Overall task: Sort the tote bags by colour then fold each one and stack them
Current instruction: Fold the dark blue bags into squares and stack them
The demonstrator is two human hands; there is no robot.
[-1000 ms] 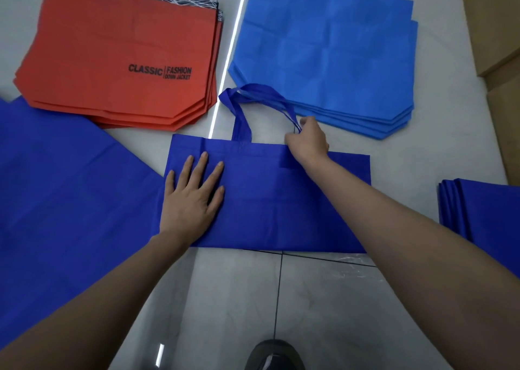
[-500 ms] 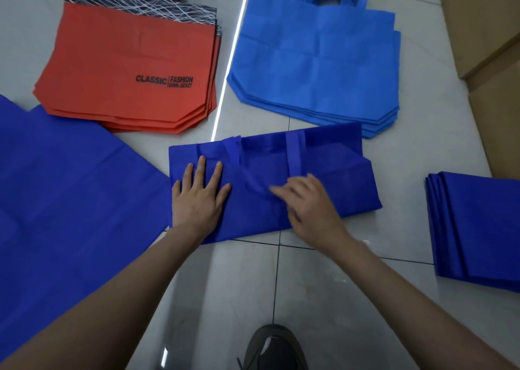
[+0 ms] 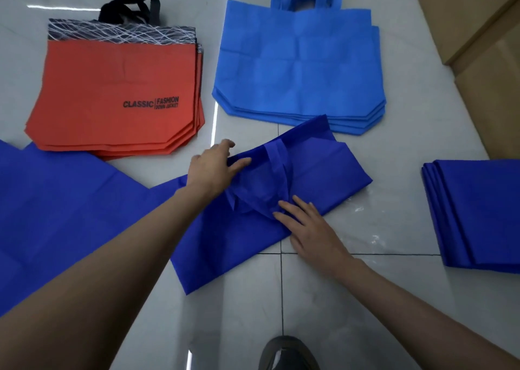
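A dark blue tote bag [image 3: 318,172] lies half folded on the tiled floor in the middle, its handles tucked onto its body. My left hand [image 3: 213,167] grips the bag's upper left edge, thumb on top and fingers under the fabric. My right hand [image 3: 312,226] lies flat on the bag's lower middle, fingers straight, pressing the fold. A stack of folded dark blue bags [image 3: 478,215] sits at the right. Several orange bags [image 3: 112,93] are piled at the back left, and several light blue bags [image 3: 298,65] at the back middle.
More dark blue bags [image 3: 62,215] lie spread flat at the left, partly under my left forearm. Cardboard boxes [image 3: 484,46] stand at the right back. A dark shoe [image 3: 287,355] shows at the bottom edge. Bare grey tiles [image 3: 365,299] lie in front.
My left hand left its flat press and moved up to grip the bag's upper left edge, lifting it. The bag has skewed to a slant. My right hand stays flat on the fold.
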